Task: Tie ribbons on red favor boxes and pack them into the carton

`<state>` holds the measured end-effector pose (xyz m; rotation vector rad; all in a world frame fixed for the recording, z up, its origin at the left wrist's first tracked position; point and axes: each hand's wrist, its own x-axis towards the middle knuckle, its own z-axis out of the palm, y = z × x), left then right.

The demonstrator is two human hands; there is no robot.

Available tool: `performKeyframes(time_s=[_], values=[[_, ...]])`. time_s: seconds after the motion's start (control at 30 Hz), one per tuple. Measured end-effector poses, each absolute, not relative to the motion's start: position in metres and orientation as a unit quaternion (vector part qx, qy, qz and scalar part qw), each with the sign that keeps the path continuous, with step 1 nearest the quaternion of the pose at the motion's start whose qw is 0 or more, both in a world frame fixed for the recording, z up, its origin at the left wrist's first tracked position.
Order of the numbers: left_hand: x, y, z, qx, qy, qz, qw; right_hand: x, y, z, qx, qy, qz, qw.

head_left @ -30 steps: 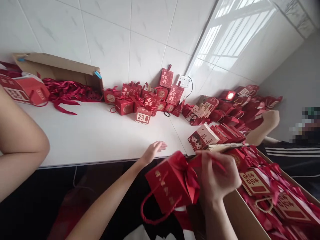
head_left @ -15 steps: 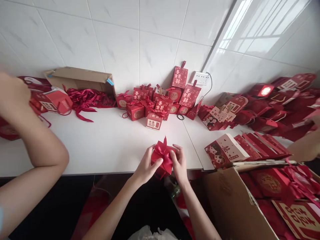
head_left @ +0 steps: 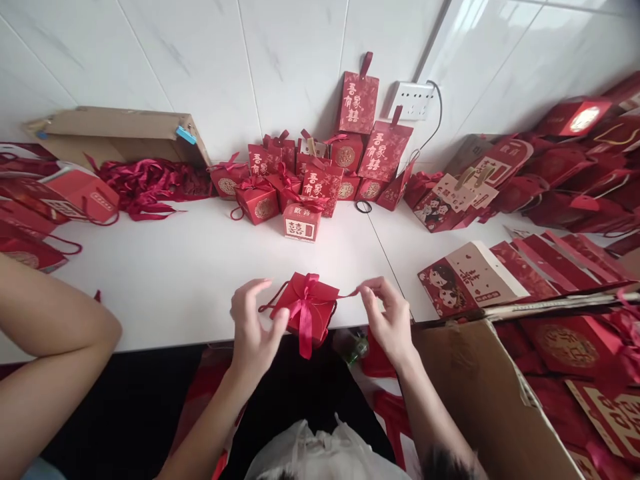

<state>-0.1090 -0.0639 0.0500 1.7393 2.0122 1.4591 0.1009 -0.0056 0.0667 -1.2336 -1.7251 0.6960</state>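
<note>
L fingers (head_left: pixel 245 300) half-open, empty; R fingers (head_left: pixel 371 305) pinch ribbon (head_left: pixel 305 325) on red box (head_left: pixel 325 312); carton (head_left: pixel 463 377) w/ boxes (head_left: pixel 565 343).

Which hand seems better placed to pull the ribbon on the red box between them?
Probably the right hand: it pinches the ribbon by an end stretched out from the red box, while the left hand is open, gripping nothing.

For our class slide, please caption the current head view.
Right hand pinching the ribbon on a red box, left hand open beside it.
</note>
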Motion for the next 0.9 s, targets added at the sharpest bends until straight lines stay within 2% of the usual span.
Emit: performKeyframes(time_s=[0.1, 0.2, 0.33, 0.43, 0.53, 0.6, 0.67, 0.77, 0.9], values=[[-0.098, -0.083, 0.046, 0.582, 0.703, 0.409, -0.011, 0.092, 0.005, 0.064, -0.388, -0.780, 0.314, 0.378], [-0.095, -0.085, 0.042, 0.588, 0.690, 0.420, 0.035, 0.084, -0.003, 0.059, -0.337, -0.811, 0.372, 0.301], [-0.107, -0.068, 0.045, 0.559, 0.667, 0.476, 0.124, 0.084, -0.026, 0.059, -0.407, -0.779, 0.362, 0.310], [-0.118, -0.053, 0.054, 0.564, 0.649, 0.469, 0.204, 0.095, -0.028, 0.063, -0.424, -0.768, 0.364, 0.314], [-0.122, -0.047, 0.061, 0.573, 0.640, 0.455, 0.231, 0.113, -0.012, 0.066, -0.522, -0.743, 0.252, 0.334], [-0.122, -0.047, 0.060, 0.577, 0.634, 0.456, 0.238, 0.126, 0.001, 0.066, -0.619, -0.727, 0.108, 0.277], [-0.122, -0.048, 0.052, 0.584, 0.617, 0.463, 0.253, 0.138, 0.012, 0.064, -0.699, -0.698, 0.007, 0.155], [-0.119, -0.045, 0.036, 0.563, 0.594, 0.494, 0.292, 0.153, 0.025, 0.056, -0.780, -0.626, 0.009, 0.005], [-0.113, -0.039, 0.026, 0.495, 0.606, 0.495, 0.379, 0.168, 0.049, 0.047, -0.826, -0.563, 0.023, -0.012]])
